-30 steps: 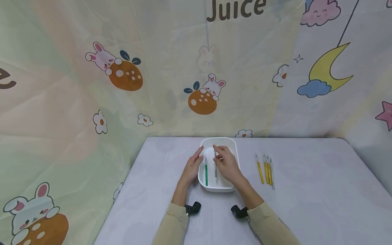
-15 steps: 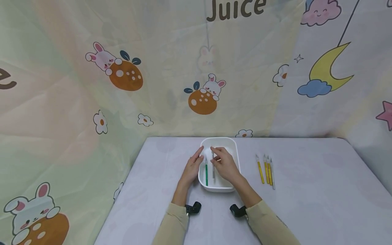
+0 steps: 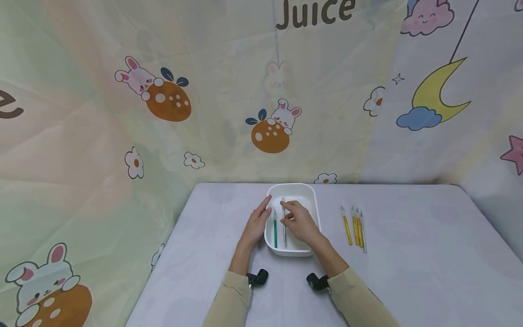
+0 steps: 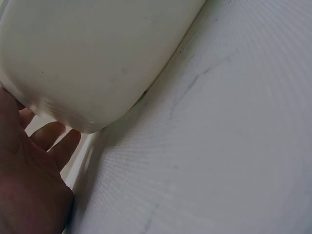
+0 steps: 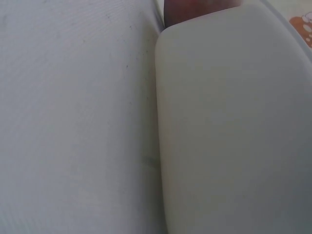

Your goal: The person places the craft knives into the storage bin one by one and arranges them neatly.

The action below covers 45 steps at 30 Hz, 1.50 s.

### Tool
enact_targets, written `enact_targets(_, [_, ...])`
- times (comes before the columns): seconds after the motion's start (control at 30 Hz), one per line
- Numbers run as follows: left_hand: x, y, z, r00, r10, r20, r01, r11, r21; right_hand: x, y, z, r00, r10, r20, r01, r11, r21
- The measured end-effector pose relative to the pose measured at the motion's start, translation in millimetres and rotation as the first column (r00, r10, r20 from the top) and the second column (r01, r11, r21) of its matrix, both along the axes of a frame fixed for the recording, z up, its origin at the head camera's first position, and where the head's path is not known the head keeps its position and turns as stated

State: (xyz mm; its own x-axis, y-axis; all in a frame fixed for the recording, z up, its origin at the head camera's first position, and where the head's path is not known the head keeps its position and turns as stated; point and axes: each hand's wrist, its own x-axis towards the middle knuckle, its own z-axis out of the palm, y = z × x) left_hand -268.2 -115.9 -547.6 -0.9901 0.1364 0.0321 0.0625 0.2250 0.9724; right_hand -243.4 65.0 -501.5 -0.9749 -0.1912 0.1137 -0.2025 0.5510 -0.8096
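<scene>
A white rectangular tray (image 3: 304,249) sits at the middle of the table. My left hand (image 3: 254,226) rests against its left side, index finger extended along the rim. The left wrist view shows that hand's fingers (image 4: 66,148) at the tray's outer wall. My right hand (image 3: 301,221) reaches over the tray and pinches a slim silver pen-like tool (image 3: 284,235), low over the tray floor and pointing away from me. Left of it lies a similar green tool (image 3: 275,232) with a pale pointed tip. In the right wrist view the tray wall (image 5: 229,126) hides nearly all of the hand.
Right of the tray lie several yellow pen-like tools (image 3: 347,229) with pale tips, and one silver tool (image 3: 364,238) beside them. A pale cloth covers the table (image 3: 429,254). Behind it hangs a printed curtain (image 3: 229,136).
My right hand has shifted slightly left and then towards me, bringing the silver tool nearer the green one and lower in the tray. The left hand has stayed put.
</scene>
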Motion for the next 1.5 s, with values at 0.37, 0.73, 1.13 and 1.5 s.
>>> enact_targets(0.37, [-1.8, 4.0, -2.4, 1.000, -0.003, 0.024, 0.003, 1.000, 0.000, -1.1, 3.3, -1.3, 0.996, 0.010, 0.084, -0.010, 1.000, 0.007])
enact_targets(0.73, [-0.6, 1.7, 1.6, 1.000, -0.008, -0.003, 0.008, 1.000, 0.000, -7.1, -2.8, -3.5, 0.990, 0.081, 0.116, -0.096, 0.987, 0.126])
enact_targets(1.13, [-0.8, 1.5, 0.8, 1.000, -0.005, -0.006, 0.005, 1.000, -0.005, -7.8, -5.8, -4.4, 0.988, 0.094, 0.121, -0.116, 0.975, 0.188])
enact_targets(1.5, [1.8, 0.3, 1.6, 1.000, 0.001, 0.020, -0.001, 1.000, 0.000, -7.9, -9.9, -6.1, 0.975, 0.145, 0.168, -0.183, 0.953, 0.241])
